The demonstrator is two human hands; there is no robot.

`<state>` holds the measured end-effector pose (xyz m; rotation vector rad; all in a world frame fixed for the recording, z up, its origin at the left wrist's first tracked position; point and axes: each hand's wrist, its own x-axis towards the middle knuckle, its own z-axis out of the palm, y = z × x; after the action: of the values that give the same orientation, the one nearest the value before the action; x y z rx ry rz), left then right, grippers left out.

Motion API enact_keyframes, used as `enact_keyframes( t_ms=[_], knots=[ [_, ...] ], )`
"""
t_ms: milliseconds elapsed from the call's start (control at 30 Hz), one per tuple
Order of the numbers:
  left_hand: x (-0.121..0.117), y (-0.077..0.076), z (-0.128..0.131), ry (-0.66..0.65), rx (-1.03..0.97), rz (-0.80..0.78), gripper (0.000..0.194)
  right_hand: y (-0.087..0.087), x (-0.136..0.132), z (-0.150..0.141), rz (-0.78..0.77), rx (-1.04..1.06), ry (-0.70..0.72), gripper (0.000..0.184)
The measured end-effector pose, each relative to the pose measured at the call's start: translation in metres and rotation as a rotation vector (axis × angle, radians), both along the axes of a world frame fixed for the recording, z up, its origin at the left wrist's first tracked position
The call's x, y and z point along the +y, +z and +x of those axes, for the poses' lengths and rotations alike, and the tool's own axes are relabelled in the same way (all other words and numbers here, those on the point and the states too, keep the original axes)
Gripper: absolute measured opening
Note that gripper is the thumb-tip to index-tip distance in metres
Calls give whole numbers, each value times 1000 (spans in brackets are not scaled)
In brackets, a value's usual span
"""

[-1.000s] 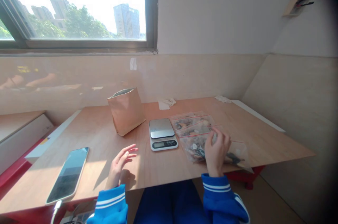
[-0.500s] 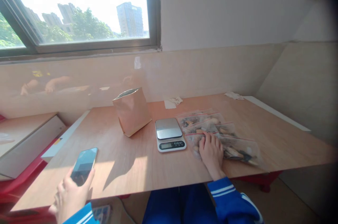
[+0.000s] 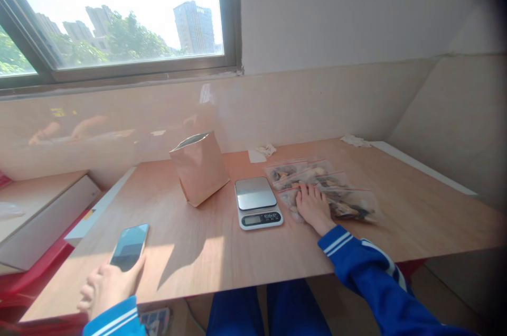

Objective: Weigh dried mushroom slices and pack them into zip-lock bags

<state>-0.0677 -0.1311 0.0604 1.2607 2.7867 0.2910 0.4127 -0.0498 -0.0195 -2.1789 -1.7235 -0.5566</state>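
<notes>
My left hand (image 3: 106, 287) is at the near left edge of the wooden table (image 3: 206, 243), fingers curled around the near end of a smartphone (image 3: 129, 246) that lies screen up. My right hand (image 3: 312, 207) lies flat, fingers stretched out, on top of a spread of clear zip bags (image 3: 348, 204) with red seal strips and dark and tan contents. A small digital kitchen scale (image 3: 257, 202) sits just left of the right hand, its steel platform bare. An open brown paper bag (image 3: 200, 167) stands behind and left of the scale.
Crumpled white scraps (image 3: 264, 150) lie at the back of the table near the tiled wall, with another scrap (image 3: 355, 140) at the back right. A white board (image 3: 99, 204) and a lower wooden surface (image 3: 35, 204) lie to the left. A window is above.
My left hand moved from the middle of the table to the phone and took hold of its near end. My right hand lowered from lifting a bag to lying flat on the bags.
</notes>
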Motion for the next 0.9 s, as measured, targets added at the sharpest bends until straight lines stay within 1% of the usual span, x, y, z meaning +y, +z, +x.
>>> enact_keyframes(
  t_ms=[67, 167, 300, 433, 567, 667, 767, 900],
  knots=[
    [2, 1, 2, 84, 24, -66, 90, 1, 4, -4, 15, -6, -11, 35],
    [5, -4, 2, 123, 89, -72, 86, -2, 3, -9, 76, 12, -34, 34],
    [12, -15, -3, 105, 137, -23, 95, -8, -4, -11, 158, 56, -33, 33],
    [17, -18, 0, 98, 145, -9, 99, -10, -5, -9, 179, 80, -27, 32],
    [20, -19, 10, 129, 185, 21, 94, -10, -3, -8, 179, 91, -23, 30],
    [21, -17, 16, 119, 188, 42, 93, -11, -3, -6, 186, 97, -22, 29],
    [19, -13, 18, 97, 155, 9, 92, -13, -3, -5, 187, 97, -24, 30],
    [12, -5, 15, 74, 126, -50, 85, -15, -3, -2, 196, 103, -7, 31]
  ],
)
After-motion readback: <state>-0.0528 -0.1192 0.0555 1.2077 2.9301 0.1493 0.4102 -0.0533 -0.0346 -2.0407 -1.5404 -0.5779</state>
